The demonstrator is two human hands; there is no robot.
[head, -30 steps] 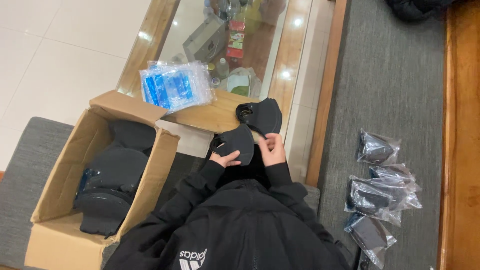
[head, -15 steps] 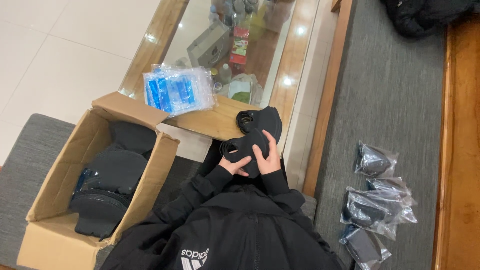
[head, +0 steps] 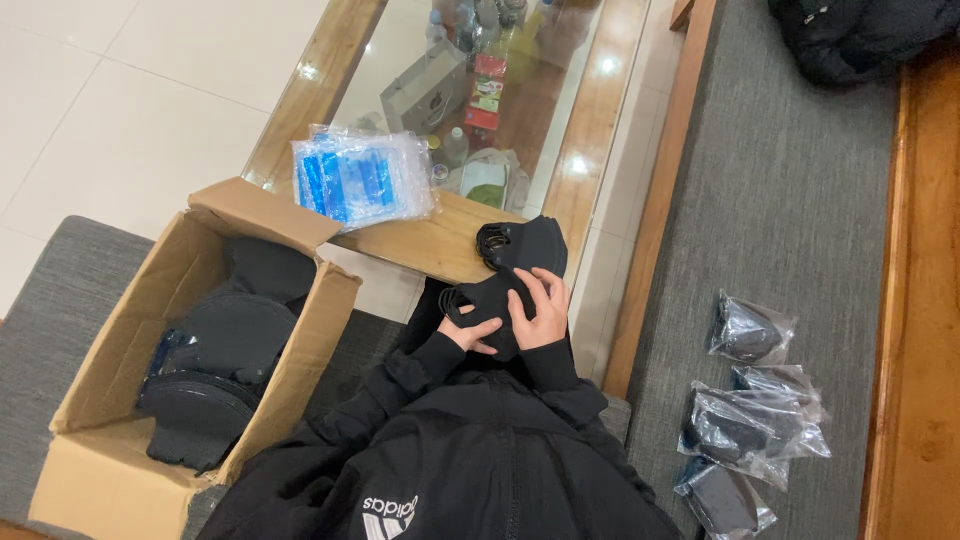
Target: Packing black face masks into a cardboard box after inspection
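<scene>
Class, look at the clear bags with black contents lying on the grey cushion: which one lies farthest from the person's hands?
The bottom bag, at the picture's lower edge. The other bags lie above it, and the top bag is closest to the right hand.

Cardboard box (head: 110, 470) corner beyond bottom edge.

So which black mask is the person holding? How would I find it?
Find the wooden-edged glass table in front of the person in the black jacket. At its near edge, just right of the open cardboard box, both hands press a stack of black masks. Unlike the masks in the box or the bagged masks on the grey cushion, these are loose.
</scene>
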